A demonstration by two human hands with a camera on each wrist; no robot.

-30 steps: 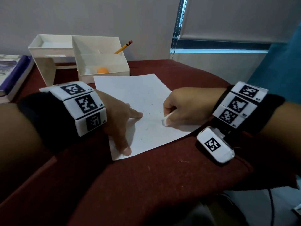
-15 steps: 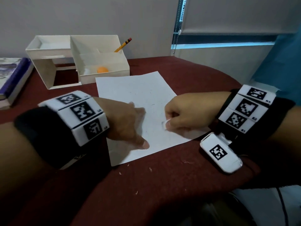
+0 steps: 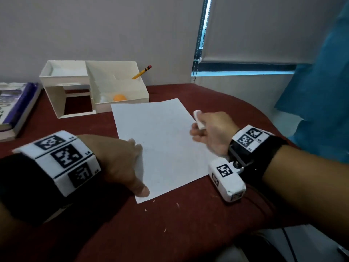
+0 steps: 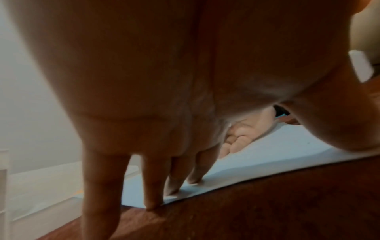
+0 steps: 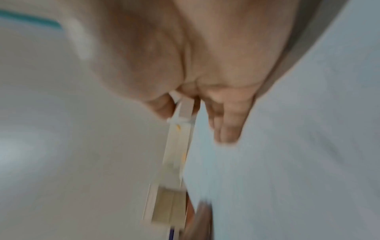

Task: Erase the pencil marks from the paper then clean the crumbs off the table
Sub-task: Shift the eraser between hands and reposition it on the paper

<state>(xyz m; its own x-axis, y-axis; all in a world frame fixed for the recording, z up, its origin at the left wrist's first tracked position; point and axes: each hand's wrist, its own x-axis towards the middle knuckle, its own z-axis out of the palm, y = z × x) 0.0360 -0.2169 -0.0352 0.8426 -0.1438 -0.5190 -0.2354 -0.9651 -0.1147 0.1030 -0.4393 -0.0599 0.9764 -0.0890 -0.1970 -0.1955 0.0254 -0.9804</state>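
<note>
Now the paper [image 3: 160,144] lies flat mid-worktop, nearly clean, left hand [image 3: 120,163] pressing its seven-o'clock corner with straight fingers; right hand [image 3: 213,131] has lifted the pinched eraser [image 3: 199,119] toward three o'clock.

Right hand [image 3: 213,129] lifted eraser [image 3: 198,119] off paper [image 3: 162,140].

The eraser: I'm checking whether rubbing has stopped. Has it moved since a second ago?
Yes. The eraser, held in the right hand, has gone from the paper's near middle to its right edge, toward the white organizer.
</note>
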